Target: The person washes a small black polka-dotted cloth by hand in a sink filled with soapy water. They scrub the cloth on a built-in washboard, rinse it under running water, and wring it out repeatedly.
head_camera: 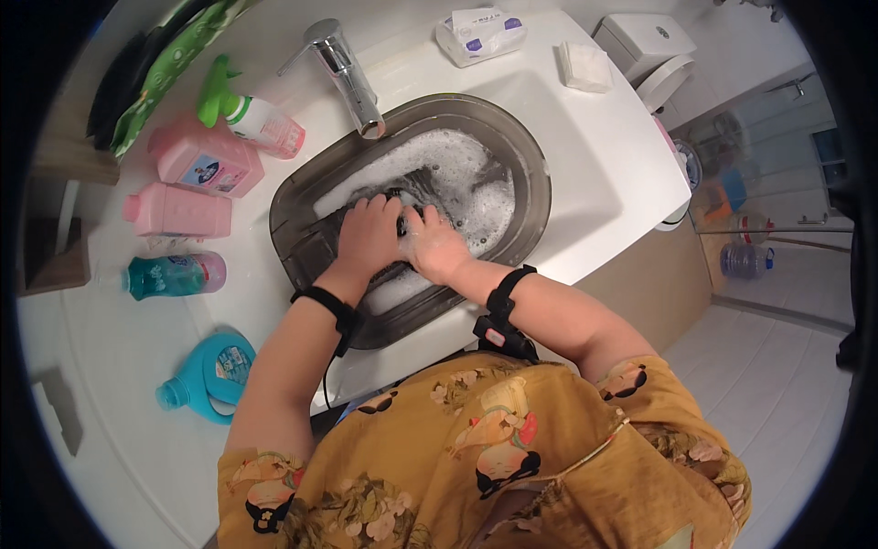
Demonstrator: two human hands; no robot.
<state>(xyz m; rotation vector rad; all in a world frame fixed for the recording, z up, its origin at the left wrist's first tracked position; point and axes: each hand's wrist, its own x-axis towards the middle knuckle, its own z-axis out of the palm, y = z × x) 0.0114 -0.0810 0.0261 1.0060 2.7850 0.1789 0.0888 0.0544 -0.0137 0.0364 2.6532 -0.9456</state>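
Note:
A translucent grey plastic basin [528,144] sits over the white washbasin and holds water with white suds [490,206]. In it lies a wet, dark cloth [418,185], partly under foam and partly hidden by my hands. My left hand [370,233] rests palm down on the cloth, fingers bent over it, near the basin's ribbed left end. Close beside it, my right hand [439,247] has its fingers curled on the same cloth, with suds on the skin. The fingertips' hold is partly hidden.
A chrome faucet [346,82] reaches over the basin's rear rim. Along the left stand a spray bottle [264,127], pink bottles [212,161], a teal bottle [175,274] and a blue detergent jug [212,377]. Behind are a tissue pack [480,38] and folded tissue [584,66].

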